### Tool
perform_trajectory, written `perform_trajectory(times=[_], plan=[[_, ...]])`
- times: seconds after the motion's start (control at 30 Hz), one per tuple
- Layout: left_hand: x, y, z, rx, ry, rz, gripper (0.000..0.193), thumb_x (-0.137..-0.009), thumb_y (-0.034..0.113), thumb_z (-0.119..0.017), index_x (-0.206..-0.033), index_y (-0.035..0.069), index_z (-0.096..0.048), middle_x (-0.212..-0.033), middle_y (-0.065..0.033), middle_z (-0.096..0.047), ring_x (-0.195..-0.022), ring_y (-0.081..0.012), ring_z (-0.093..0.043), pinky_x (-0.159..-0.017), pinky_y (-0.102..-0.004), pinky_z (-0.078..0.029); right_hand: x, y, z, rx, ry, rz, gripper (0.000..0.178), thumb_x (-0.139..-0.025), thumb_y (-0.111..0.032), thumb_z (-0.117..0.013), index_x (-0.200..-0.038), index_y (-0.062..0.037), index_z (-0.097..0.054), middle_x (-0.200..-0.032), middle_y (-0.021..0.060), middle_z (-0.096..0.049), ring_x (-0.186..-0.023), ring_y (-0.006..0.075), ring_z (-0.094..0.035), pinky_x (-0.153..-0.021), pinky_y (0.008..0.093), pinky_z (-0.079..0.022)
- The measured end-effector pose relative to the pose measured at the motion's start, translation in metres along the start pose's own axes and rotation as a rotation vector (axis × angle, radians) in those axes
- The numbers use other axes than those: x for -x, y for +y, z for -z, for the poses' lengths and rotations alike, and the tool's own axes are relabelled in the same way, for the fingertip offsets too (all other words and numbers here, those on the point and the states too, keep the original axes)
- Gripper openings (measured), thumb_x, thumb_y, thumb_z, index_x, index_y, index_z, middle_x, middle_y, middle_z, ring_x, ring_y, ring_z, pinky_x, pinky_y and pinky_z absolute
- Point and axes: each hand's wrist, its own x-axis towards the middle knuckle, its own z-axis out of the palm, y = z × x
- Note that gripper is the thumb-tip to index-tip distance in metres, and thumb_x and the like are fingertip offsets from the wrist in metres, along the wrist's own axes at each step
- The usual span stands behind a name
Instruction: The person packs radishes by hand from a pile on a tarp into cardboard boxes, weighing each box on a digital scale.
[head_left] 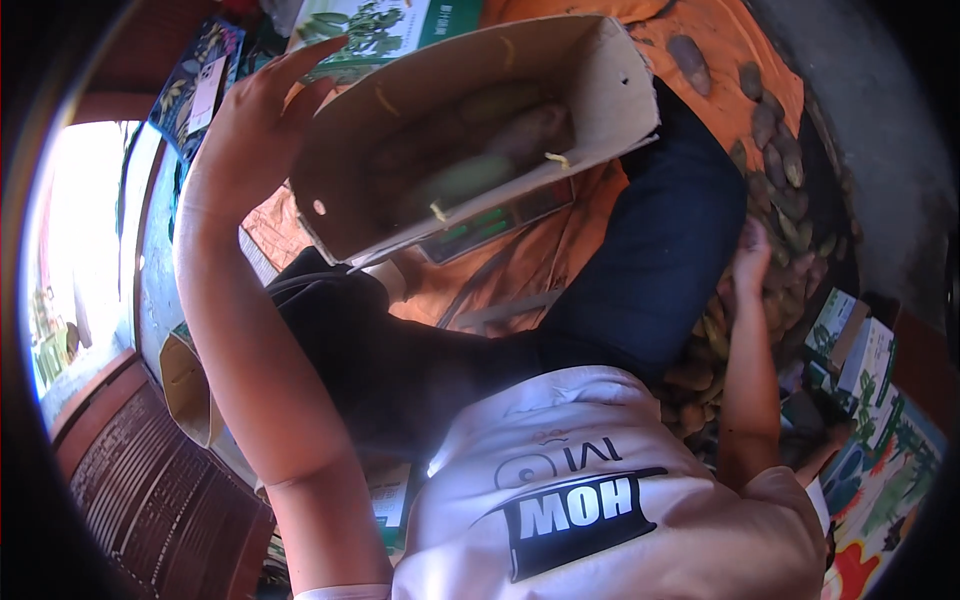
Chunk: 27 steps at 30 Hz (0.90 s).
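An open cardboard box point(620, 95) with short cord ends through its walls stands tilted in front of me. Inside it, several elongated greenish and reddish-brown pieces of produce point(480, 180) lie in shadow. My left hand point(262, 125) is at the box's left end, its fingers stretched out and apart near the rim. Below the box shows part of a scale point(480, 232) with a lit green display. Out to the right, past my knee, my right hand point(752, 258) reaches into a pile of similar produce point(790, 205). Its fingertips are hard to make out against the pile.
An orange sheet point(530, 250) lies under the box and the scattered produce. Printed cartons point(855, 350) stand at the right, and a green-and-white carton point(390, 30) is behind the box. A brown slatted wooden piece point(170, 490) is at the lower left.
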Motion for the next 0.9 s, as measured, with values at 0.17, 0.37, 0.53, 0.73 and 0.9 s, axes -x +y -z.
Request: perform_trajectory(times=[0.17,0.37,0.53,0.73,0.9], plan=[[-0.026,0.015,-0.051,0.210,-0.176,0.046,0.040,-0.105,0.015,-0.058,-0.144,0.012,-0.059,-0.140,-0.0172,-0.064,-0.134,-0.0333,-0.058,-0.113,-0.0399,-0.042,0.062,0.250,0.034,-0.578,-0.098,-0.227,0.057,-0.111,-0.041,-0.036,-0.142,0.0025,-0.055,-0.145,0.0154,-0.057,-0.130,0.0269,-0.056,-0.114,0.0425,-0.039],[-0.028,-0.007,-0.076,0.045,-0.252,-0.008,0.044,-0.107,0.016,-0.054,-0.150,0.010,-0.052,-0.150,-0.0162,-0.056,-0.143,-0.0326,-0.049,-0.118,-0.0420,-0.038,0.130,0.219,-0.046,-0.007,-0.325,-0.135,0.048,-0.107,-0.032,-0.042,-0.141,-0.0007,-0.056,-0.140,0.0192,-0.060,-0.129,0.0323,-0.058,-0.110,0.0431,-0.043],[-0.036,-0.007,-0.083,-0.037,-0.319,0.068,0.049,-0.109,0.029,-0.053,-0.153,0.010,-0.049,-0.150,-0.0161,-0.057,-0.140,-0.0328,-0.052,-0.114,-0.0440,-0.042,0.088,0.228,-0.043,0.491,-0.583,-0.047,0.043,-0.104,-0.025,-0.048,-0.140,-0.0034,-0.056,-0.135,0.0224,-0.063,-0.128,0.0368,-0.060,-0.107,0.0435,-0.046],[-0.033,0.003,-0.064,-0.043,-0.312,0.129,0.046,-0.109,0.028,-0.052,-0.152,0.012,-0.051,-0.151,-0.0140,-0.057,-0.142,-0.0331,-0.051,-0.115,-0.0463,-0.041,0.050,0.257,-0.043,0.460,-0.117,-0.452,0.052,-0.091,-0.025,-0.067,-0.136,-0.0029,-0.056,-0.128,0.0228,-0.067,-0.118,0.0424,-0.064,-0.099,0.0496,-0.052],[-0.050,0.008,-0.073,0.051,-0.199,0.122,0.043,-0.108,0.025,-0.050,-0.149,0.012,-0.055,-0.153,-0.0124,-0.055,-0.144,-0.0323,-0.049,-0.118,-0.0448,-0.037,-0.020,0.345,0.008,0.197,0.298,-0.791,0.087,-0.069,-0.042,-0.088,-0.141,-0.0054,-0.054,-0.129,0.0191,-0.068,-0.120,0.0399,-0.066,-0.100,0.0472,-0.053]])
